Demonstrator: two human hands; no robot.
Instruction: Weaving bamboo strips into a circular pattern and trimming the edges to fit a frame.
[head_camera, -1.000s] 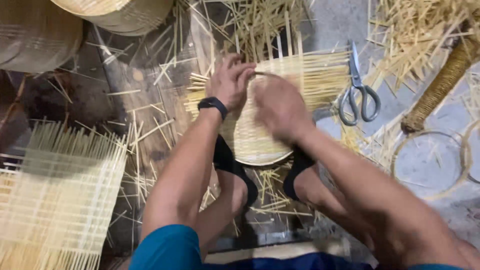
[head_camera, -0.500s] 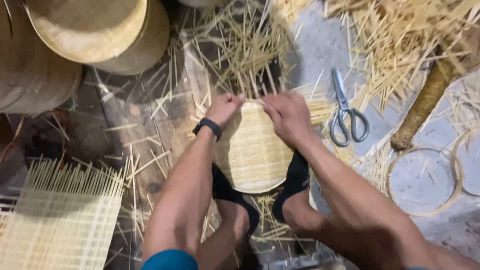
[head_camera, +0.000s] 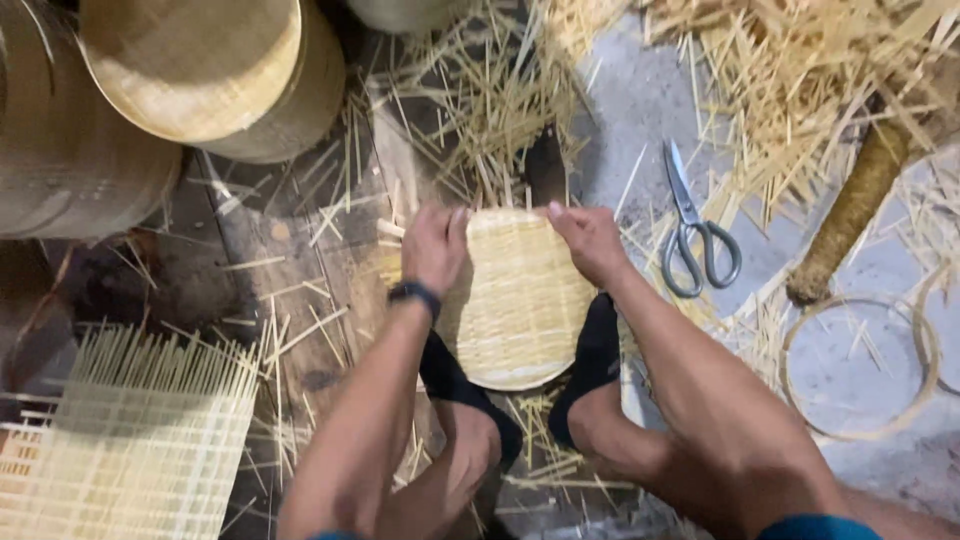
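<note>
While half a second back the woven bamboo disc (head_camera: 520, 305) sat lower and further toward 6 o'clock in the view, it now lies dead centre, and both hands have slid up to its far rim. Go back a full second and long loose strips fanned out past that rim toward 3 o'clock; those stick-out ends are gone now, and the rim reads as one clean curve.

Left hand (head_camera: 432, 245) sits at the disc's 11 o'clock, fingers curled tight over the edge, thumb on the weave. Right hand (head_camera: 590, 240) is at 1 o'clock, fingers pinched narrow on the rim. A black wristband (head_camera: 415, 293) rides the left wrist. Two black-socked feet, left foot (head_camera: 450, 385) and right foot (head_camera: 590, 365), brace the disc at 7 and 5 o'clock.

Room is tight: a heap of bamboo offcuts (head_camera: 490, 110) crowds 12 o'clock, scissors (head_camera: 695, 235) lie near at 3 o'clock with blades pointing to 12, a thin hoop (head_camera: 860, 365) sits further out at 4 o'clock, and a wrapped stick (head_camera: 850, 215) slants beyond them. Round drum-shaped forms (head_camera: 200, 75) fill 10 o'clock, an unfinished mat (head_camera: 120, 440) 8 o'clock. The barest floor is the dark planking (head_camera: 270, 250) at 9 o'clock.

The disc is slightly oval, long axis running 12 to 6, its finer strips lying across, 9 to 3.
</note>
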